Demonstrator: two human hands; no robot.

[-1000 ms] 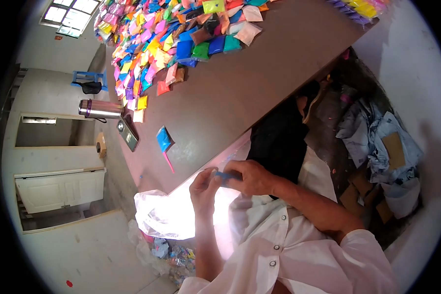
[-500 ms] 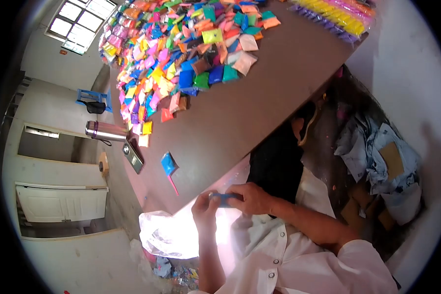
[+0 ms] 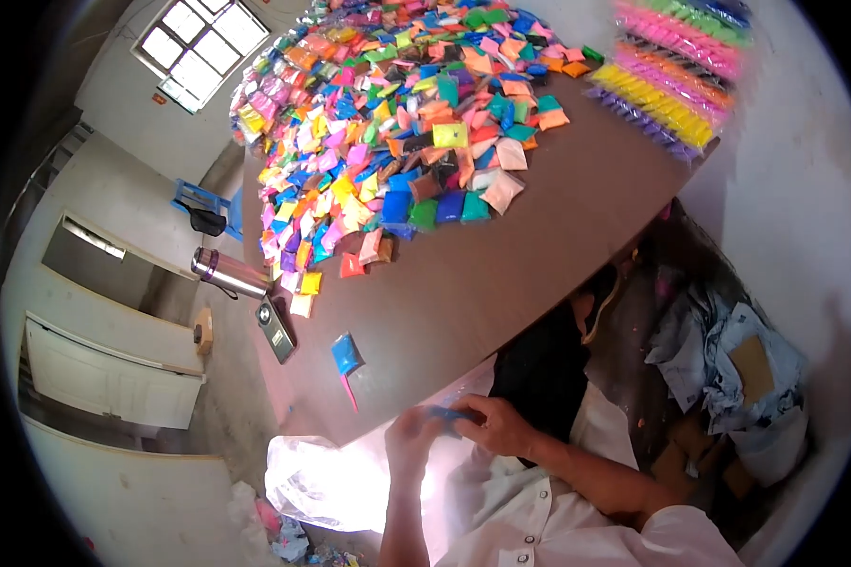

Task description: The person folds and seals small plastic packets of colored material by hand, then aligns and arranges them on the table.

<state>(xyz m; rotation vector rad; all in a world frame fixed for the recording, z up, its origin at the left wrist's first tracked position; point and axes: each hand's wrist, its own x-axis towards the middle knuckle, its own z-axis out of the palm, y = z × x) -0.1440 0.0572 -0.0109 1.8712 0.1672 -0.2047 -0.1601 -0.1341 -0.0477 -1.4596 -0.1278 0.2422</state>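
Head view shows the left hand (image 3: 414, 442) and right hand (image 3: 497, 427) together off the near edge of the tabletop (image 3: 444, 321), each grip pinching an end of a small blue piece (image 3: 447, 414), its outline blurred. Half a second ago the piece stretched more plainly between them. Near the tabletop's near-left corner, a blue packet (image 3: 346, 354) with a pink stick (image 3: 349, 391) lies as before. Along the left edge are a dark phone (image 3: 275, 331) and a steel flask (image 3: 233, 274); colourful packets (image 3: 416, 142) heap toward the far edge. The view has shifted, showing more rows of packets (image 3: 667, 109) at the right end. Beyond stand a blue stool (image 3: 223, 205) and a barred window (image 3: 201, 49); crumpled wrappings (image 3: 728, 364) lie on the floor.
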